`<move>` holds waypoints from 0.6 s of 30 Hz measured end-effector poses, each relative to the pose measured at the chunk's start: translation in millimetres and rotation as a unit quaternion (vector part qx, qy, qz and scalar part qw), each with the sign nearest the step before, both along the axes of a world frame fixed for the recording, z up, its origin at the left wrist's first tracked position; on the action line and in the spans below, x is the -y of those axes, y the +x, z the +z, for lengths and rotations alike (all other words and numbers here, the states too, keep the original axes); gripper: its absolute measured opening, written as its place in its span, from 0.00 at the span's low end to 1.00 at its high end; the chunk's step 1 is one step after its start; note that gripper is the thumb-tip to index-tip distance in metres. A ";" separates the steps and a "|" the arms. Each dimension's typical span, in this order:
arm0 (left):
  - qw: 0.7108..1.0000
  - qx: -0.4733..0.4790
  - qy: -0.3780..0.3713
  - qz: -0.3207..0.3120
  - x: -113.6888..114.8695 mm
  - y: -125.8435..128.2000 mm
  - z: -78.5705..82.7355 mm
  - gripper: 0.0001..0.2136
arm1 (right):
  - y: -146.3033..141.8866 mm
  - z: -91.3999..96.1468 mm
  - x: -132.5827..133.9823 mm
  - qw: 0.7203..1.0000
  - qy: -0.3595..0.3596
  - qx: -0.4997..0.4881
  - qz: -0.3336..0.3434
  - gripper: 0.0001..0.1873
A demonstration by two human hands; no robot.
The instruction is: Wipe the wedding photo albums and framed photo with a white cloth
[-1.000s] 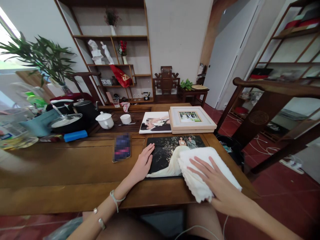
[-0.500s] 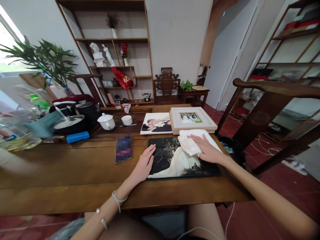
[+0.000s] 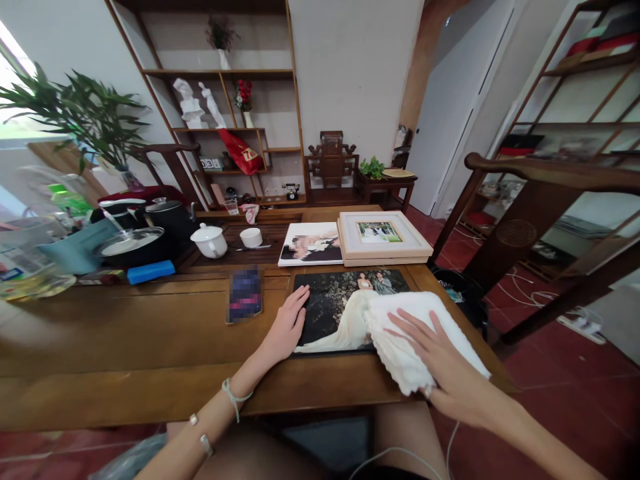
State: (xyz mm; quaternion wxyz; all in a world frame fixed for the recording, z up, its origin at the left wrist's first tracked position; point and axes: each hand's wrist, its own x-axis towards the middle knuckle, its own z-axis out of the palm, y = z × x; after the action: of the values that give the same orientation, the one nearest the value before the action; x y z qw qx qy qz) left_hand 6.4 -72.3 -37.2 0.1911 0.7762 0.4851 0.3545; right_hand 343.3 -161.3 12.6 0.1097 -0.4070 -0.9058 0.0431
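A dark wedding photo panel (image 3: 327, 307) lies flat on the table, showing a couple and a long white dress. My left hand (image 3: 289, 323) rests on its left edge, fingers stretched out and holding nothing. Over the panel's right part is a white cloth (image 3: 400, 353), draped past the panel's near right corner toward the table edge. Flat on top of this cloth lies my right hand (image 3: 430, 347) with its fingers spread. The cloth hides the panel's lower right area.
Behind the panel lie a white photo board (image 3: 310, 248) and a pale framed picture (image 3: 383, 233). A phone (image 3: 245, 293) is to the left. Farther left stand a white lidded cup (image 3: 210, 241), a small white bowl (image 3: 251, 237) and a blue box (image 3: 151, 272). A wooden chair (image 3: 525, 220) is at right.
My right hand has slid the white cloth from the panel's upper right toward me and its near right corner, uncovering the couple. My left hand has stayed on the left edge.
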 end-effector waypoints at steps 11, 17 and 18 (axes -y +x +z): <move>1.000 0.000 -0.002 -0.003 0.0 -1.0 -1.3 0.20 | -14.2 6.2 -64.0 1.000 -0.008 0.025 -0.018 0.39; 1.000 0.003 -0.001 -0.003 0.9 -1.2 -1.5 0.20 | -27.1 8.4 -124.0 0.998 -0.017 0.022 -0.054 0.38; 1.000 0.002 -0.004 -0.003 1.0 -1.2 -1.3 0.20 | -28.4 7.8 -129.0 0.998 -0.014 0.023 -0.058 0.38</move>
State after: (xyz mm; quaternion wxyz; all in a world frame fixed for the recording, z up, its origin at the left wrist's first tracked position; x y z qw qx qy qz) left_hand 5.3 -73.3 -38.5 0.1958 0.7760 0.4839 0.3540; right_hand 314.8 -32.4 20.4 0.0854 -0.4614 -0.8822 0.0395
